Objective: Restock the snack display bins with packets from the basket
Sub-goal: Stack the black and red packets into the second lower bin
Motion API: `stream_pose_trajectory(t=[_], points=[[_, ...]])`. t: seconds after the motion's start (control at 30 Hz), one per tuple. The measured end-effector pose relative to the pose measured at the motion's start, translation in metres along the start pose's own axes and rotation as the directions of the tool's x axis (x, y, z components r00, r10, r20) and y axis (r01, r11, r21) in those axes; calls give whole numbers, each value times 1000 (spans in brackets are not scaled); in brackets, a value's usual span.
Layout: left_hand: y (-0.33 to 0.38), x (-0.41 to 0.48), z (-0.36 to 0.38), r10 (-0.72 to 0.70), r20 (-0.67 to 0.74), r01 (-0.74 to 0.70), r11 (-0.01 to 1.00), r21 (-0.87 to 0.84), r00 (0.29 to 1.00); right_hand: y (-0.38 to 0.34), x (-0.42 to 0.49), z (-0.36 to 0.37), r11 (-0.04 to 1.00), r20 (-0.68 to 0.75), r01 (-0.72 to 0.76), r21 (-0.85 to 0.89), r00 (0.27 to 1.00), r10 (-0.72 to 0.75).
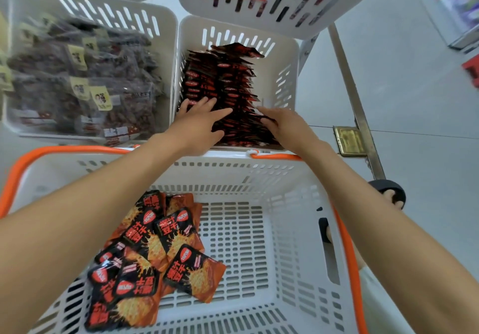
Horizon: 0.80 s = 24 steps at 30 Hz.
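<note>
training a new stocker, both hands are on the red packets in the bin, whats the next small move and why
Probably draw the left hand back to the basket, where a pile waits: it and the right hand rest flat on the stacked packets in the bin, holding none.

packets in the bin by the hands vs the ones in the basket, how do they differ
The bin packets stand on edge in tidy rows; the basket packets lie flat in a loose, overlapping heap. The left hand and right hand touch the bin packets, not the basket packets. Both look like the same red-and-black snack.
</note>
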<state>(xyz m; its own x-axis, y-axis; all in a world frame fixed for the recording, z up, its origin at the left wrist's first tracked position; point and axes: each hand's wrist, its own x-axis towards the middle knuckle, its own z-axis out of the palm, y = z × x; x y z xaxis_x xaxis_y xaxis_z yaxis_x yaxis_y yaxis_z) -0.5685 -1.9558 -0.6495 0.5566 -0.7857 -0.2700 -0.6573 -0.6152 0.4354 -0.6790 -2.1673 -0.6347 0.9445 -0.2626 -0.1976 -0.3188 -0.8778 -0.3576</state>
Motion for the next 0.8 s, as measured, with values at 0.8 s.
stream_pose_trajectory(t=[0.8], points=[[3,-159,23,-154,-343,48,954,-297,927,-107,-121,76,917,-302,187,352,950,-78]])
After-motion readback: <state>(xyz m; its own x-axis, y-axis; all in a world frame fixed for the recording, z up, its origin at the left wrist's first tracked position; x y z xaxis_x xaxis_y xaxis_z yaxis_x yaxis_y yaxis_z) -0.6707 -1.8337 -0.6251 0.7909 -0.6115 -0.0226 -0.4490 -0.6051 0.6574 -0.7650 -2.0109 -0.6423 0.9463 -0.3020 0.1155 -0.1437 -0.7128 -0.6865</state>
